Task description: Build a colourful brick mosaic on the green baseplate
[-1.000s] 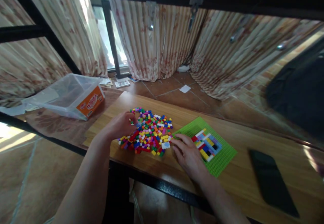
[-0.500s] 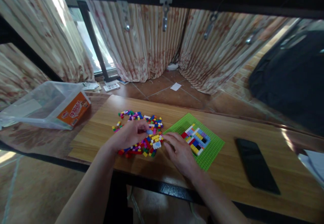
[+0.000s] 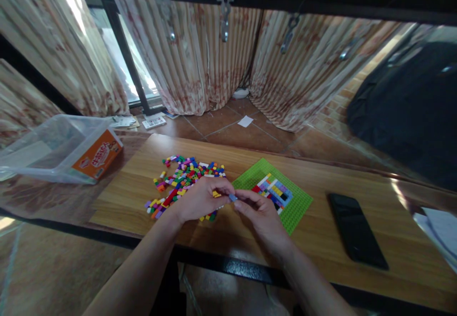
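Note:
A small light blue toy brick (image 3: pixel 233 197) is pinched between the fingertips of both hands. My left hand (image 3: pixel 204 197) comes in over the front right of a pile of loose bricks (image 3: pixel 183 168) and hides part of it. Beside the near-left edge of a green studded baseplate (image 3: pixel 300 201), my right hand (image 3: pixel 262 216) is closed on the same brick. A flat patch of coloured bricks (image 3: pixel 277 191), with red, white, yellow, black and light blue among them, sits on the baseplate; my right hand covers its near corner.
A black phone (image 3: pixel 357 230) lies on the wooden table (image 3: pixel 307 254) at the right, with white papers (image 3: pixel 441 230) past it. At the far left stands a clear plastic box (image 3: pixel 60 168) with an orange label. Curtains hang behind.
My left hand has moved right, away from over the pile, carrying the light blue brick to my right hand. Their fingertips now meet at it. The view has shifted slightly.

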Motion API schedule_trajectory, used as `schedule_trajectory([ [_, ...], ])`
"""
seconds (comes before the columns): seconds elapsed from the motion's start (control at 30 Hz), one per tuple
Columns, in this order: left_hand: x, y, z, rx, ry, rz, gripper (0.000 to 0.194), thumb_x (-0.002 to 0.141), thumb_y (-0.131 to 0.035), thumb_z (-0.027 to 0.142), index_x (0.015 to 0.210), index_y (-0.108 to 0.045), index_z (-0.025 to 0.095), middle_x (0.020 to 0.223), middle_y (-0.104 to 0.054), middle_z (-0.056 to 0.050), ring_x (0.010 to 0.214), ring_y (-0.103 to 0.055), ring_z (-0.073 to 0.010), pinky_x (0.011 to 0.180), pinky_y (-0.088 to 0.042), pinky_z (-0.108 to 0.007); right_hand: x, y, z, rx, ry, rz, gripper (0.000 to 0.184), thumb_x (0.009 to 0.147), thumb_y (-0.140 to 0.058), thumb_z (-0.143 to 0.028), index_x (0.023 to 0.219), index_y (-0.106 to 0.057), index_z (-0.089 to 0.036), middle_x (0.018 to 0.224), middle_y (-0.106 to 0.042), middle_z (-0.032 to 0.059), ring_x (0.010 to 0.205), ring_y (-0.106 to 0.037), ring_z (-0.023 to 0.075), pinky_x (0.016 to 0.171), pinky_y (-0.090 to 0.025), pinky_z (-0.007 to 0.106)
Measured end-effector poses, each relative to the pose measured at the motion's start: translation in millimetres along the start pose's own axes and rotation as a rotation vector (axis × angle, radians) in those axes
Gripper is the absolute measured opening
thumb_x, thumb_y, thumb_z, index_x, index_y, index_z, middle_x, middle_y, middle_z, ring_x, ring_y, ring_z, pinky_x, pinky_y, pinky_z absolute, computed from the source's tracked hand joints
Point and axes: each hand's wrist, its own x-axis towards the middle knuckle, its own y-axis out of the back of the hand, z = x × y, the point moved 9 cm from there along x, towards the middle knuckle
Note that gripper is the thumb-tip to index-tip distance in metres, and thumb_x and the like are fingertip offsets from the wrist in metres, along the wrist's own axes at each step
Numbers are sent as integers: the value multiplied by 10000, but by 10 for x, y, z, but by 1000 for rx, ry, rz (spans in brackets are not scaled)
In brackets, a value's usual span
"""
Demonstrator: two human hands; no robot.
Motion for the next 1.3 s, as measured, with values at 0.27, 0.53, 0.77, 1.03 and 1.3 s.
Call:
schedule_trajectory([
  [0.27,103,-205,81,-43,-53,63,114,829,-569,131,909,-645,160,859,-679,-26,795,-629,-123,758,-503,-243,-81,325,-119,-309,82,22,272,752,-696,-389,948,-709,-201,914,-735,48,823,-672,196,797,-530,364],
  [0.53,177,-290,-6,170,-40,120,224,812,-510,76,965,-645,167,897,-654,-38,801,-611,-141,753,-492,-269,-170,1092,-320,-844,223,372,310,766,-644,-435,959,-685,-197,849,-701,60,704,-637,189,667,-523,347],
  [0.77,201,-414,-23,253,-32,93,241,837,-524,126,1041,-638,182,992,-632,-58,832,-612,-156,766,-499,-294,-145,992,-343,-1030,359,341,241,758,-676,-385,938,-727,-232,1007,-653,84,937,-612,240,860,-485,432],
  [1.03,202,-417,-32,277,-35,75,232,843,-513,122,1027,-643,175,1002,-626,-62,846,-607,-157,787,-500,-302,-93,935,-286,-1034,401,246,230,824,-607,-311,1020,-721,-267,1103,-624,80,1018,-583,241,905,-470,452],
  [1.3,203,-416,-24,292,-46,74,234,840,-509,117,1022,-642,177,986,-626,-55,862,-601,-161,779,-502,-304,-138,946,-375,-1032,433,334,200,824,-606,-340,935,-690,-195,1033,-637,98,976,-596,238,897,-474,432],
])
